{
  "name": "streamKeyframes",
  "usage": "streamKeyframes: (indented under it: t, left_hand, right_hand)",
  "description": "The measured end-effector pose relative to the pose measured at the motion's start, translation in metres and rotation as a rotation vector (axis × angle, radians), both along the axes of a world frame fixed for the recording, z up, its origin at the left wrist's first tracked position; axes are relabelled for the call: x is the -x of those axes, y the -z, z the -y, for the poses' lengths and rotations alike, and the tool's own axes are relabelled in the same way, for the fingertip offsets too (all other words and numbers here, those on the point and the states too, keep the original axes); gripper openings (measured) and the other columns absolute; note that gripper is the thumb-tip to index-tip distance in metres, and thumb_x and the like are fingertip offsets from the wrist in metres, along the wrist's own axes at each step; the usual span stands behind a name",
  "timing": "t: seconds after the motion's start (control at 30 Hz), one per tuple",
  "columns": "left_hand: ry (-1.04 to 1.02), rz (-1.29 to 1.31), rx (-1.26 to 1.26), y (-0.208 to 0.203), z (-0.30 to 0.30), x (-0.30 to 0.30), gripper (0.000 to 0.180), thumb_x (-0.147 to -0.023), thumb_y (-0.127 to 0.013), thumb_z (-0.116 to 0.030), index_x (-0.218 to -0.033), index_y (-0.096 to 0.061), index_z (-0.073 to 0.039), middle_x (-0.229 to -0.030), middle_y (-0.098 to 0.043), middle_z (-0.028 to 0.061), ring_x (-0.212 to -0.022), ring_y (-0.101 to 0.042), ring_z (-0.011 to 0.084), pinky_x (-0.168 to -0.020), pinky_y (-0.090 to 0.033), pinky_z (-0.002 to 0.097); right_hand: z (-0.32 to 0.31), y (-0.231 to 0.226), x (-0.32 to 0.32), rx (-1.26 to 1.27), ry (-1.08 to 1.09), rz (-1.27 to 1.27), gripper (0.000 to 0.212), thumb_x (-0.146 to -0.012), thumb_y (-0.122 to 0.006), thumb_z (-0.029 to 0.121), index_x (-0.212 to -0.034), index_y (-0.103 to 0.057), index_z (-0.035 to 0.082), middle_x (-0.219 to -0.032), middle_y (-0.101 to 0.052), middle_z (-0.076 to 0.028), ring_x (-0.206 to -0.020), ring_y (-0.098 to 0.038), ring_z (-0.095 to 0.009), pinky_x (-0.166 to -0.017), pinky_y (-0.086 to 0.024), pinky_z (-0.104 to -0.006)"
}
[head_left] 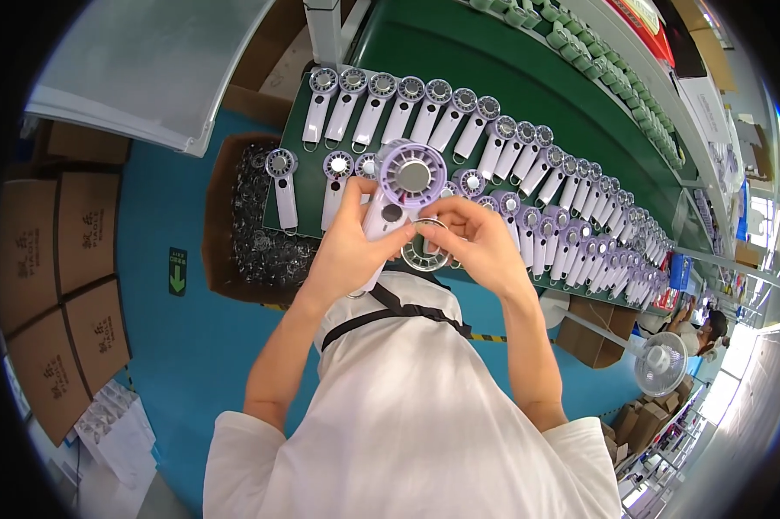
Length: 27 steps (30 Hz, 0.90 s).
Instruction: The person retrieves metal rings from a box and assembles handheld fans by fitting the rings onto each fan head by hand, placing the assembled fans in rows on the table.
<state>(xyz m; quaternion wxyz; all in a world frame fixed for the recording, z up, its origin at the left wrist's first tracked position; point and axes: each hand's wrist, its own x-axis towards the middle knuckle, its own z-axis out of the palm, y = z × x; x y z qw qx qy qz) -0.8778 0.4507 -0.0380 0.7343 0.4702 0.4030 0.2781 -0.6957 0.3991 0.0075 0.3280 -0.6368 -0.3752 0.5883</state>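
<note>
pinching the round cover (423,253) with our right hand (478,235) and gripping the lilac fan (410,176) in our left hand (352,245), near the green worktop (311,179), we could drop the cover if fingertips slip on its rim.

blue floor (186,372) | grey tabletop (147,69), left | bright window (722,398), right

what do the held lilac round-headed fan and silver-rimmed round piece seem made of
The held lilac fan is probably smooth satin plastic: its colour is even, its sheen soft. The silver-rimmed round piece looks polished; bright glints suggest metal, though chromed plastic is possible.
</note>
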Motion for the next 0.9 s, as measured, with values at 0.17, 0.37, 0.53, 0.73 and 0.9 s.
streamKeyframes:
  t: [0.17, 0.37, 0.53, 0.73, 0.9]
  left_hand:
    - [-0.120, 0.010, -0.005, 0.004, 0.001, -0.001, 0.036, -0.093, -0.063, -0.014, -0.115, -0.037, -0.002, -0.085, -0.064, 0.0103, -0.064, -0.059, 0.0115, -0.057, -0.049, 0.0238]
    - [-0.096, 0.074, 0.105, 0.013, 0.000, 0.008, 0.033, -0.096, -0.060, -0.016, -0.113, -0.036, -0.001, -0.090, -0.064, 0.0123, -0.069, -0.062, 0.0145, -0.061, -0.052, 0.0268]
    - [-0.032, 0.092, 0.130, 0.004, 0.004, 0.001, 0.034, -0.095, -0.061, -0.017, -0.112, -0.036, -0.001, -0.091, -0.064, 0.0123, -0.072, -0.063, 0.0150, -0.063, -0.053, 0.0285]
    - [0.072, 0.099, 0.120, 0.002, 0.011, -0.009, 0.036, -0.095, -0.061, -0.014, -0.116, -0.034, -0.002, -0.093, -0.064, 0.0128, -0.072, -0.063, 0.0155, -0.064, -0.053, 0.0275]
    - [0.076, 0.117, 0.131, -0.005, 0.014, -0.012, 0.038, -0.093, -0.063, -0.012, -0.115, -0.034, -0.001, -0.092, -0.064, 0.0116, -0.071, -0.063, 0.0140, -0.064, -0.052, 0.0271]
  right_hand:
    - [0.004, -0.005, -0.010, -0.053, 0.070, 0.087, 0.018, -0.090, -0.065, 0.007, -0.106, -0.063, -0.001, -0.080, -0.067, -0.003, -0.072, -0.061, -0.006, -0.062, -0.047, -0.0193]
    - [0.006, -0.011, -0.007, -0.226, 0.389, -0.020, 0.022, -0.091, -0.066, 0.009, -0.108, -0.055, 0.001, -0.079, -0.069, -0.005, -0.074, -0.064, -0.008, -0.058, -0.041, -0.0193]
    - [0.006, -0.007, -0.008, -0.318, 0.288, 0.137, 0.026, -0.091, -0.065, 0.006, -0.115, -0.057, 0.001, -0.088, -0.068, -0.005, -0.080, -0.059, -0.008, -0.066, -0.045, -0.0220]
    - [-0.004, -0.014, 0.006, -0.560, 0.414, 0.034, 0.025, -0.086, -0.066, -0.003, -0.111, -0.063, -0.001, -0.093, -0.057, -0.002, -0.081, -0.058, -0.009, -0.071, -0.046, -0.0211]
    - [-0.012, -0.003, 0.015, -0.663, 0.345, 0.305, 0.015, -0.083, -0.070, -0.001, -0.098, -0.066, -0.002, -0.082, -0.062, -0.005, -0.073, -0.056, -0.011, -0.069, -0.046, -0.0237]
